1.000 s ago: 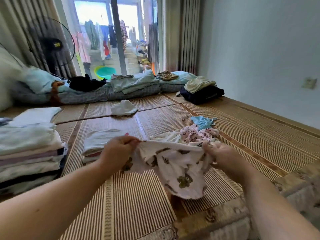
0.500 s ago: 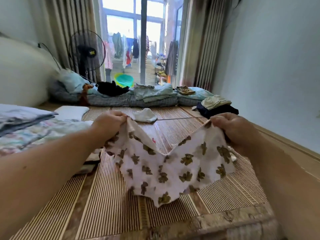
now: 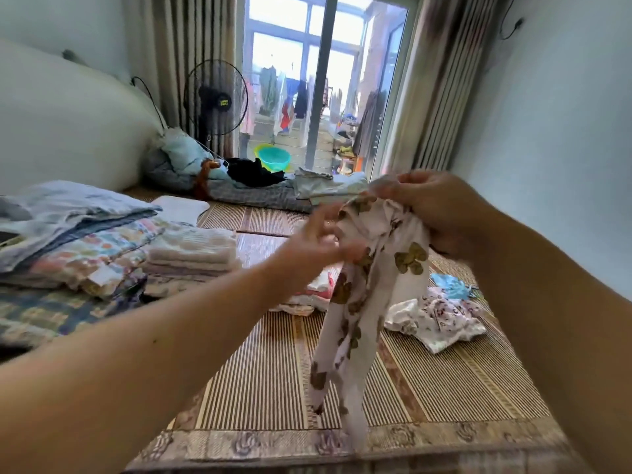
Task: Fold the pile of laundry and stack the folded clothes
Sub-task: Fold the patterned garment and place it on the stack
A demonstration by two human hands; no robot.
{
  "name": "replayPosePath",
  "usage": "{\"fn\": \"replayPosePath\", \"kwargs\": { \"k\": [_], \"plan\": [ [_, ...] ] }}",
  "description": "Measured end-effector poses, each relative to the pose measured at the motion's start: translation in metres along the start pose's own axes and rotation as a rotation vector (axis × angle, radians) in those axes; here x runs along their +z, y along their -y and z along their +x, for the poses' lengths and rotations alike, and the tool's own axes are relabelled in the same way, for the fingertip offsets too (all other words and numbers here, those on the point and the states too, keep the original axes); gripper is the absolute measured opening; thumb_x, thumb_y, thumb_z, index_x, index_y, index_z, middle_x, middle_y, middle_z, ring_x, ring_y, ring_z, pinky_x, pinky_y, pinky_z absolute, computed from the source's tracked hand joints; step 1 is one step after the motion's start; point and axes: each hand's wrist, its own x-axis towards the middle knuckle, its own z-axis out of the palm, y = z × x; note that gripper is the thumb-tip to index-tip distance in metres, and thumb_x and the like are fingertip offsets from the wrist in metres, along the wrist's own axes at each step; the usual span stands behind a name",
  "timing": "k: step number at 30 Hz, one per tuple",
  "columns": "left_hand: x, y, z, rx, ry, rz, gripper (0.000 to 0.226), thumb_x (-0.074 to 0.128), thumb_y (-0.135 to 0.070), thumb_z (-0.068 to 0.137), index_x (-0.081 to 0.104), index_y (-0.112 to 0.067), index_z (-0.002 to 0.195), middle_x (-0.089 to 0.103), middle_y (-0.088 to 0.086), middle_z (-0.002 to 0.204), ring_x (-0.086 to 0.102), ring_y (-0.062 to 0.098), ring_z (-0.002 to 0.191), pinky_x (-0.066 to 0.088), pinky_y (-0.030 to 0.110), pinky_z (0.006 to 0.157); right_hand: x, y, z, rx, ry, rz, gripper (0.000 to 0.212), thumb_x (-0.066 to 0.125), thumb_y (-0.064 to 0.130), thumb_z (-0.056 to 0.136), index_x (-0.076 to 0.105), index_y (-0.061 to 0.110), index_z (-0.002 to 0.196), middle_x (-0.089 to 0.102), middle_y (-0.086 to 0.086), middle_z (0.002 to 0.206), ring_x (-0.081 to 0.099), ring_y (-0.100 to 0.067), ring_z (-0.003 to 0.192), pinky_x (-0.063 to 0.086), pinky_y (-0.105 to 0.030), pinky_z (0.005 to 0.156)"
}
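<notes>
A white garment with a brown print hangs bunched in the air over the striped mat. My right hand grips its gathered top edge. My left hand is right beside the cloth, on its left. It is blurred by motion, and its hold cannot be made out. A small loose pile of unfolded patterned clothes lies on the mat to the right, with a light blue piece behind it. Folded clothes stand in a low stack on the left and in another stack behind my left forearm.
A tall heap of folded bedding and clothes fills the left side. Rolled bedding and dark clothes lie along the far end by the glass door, with a standing fan behind. A wall runs close on the right.
The garment was lifted off the mat and spread between both hands. Now its top corners are brought together in my right hand, and it hangs narrow. The view has turned left.
</notes>
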Motion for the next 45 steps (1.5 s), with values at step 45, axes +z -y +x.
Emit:
{"fn": "replayPosePath", "kwargs": {
  "k": [45],
  "plan": [
    [-0.016, -0.030, -0.005, -0.256, 0.019, 0.489, 0.039, 0.061, -0.048, 0.084, 0.060, -0.009, 0.089, 0.067, 0.009, 0.081, 0.065, 0.020, 0.065, 0.057, 0.033, 0.066, -0.036, -0.024, -0.010, -0.074, -0.187, -0.282, 0.030, 0.077, 0.022, 0.079, 0.069, -0.004, 0.091, 0.068, -0.007, 0.078, 0.065, -0.015, 0.065, 0.055, -0.026, 0.060]
  ]
}}
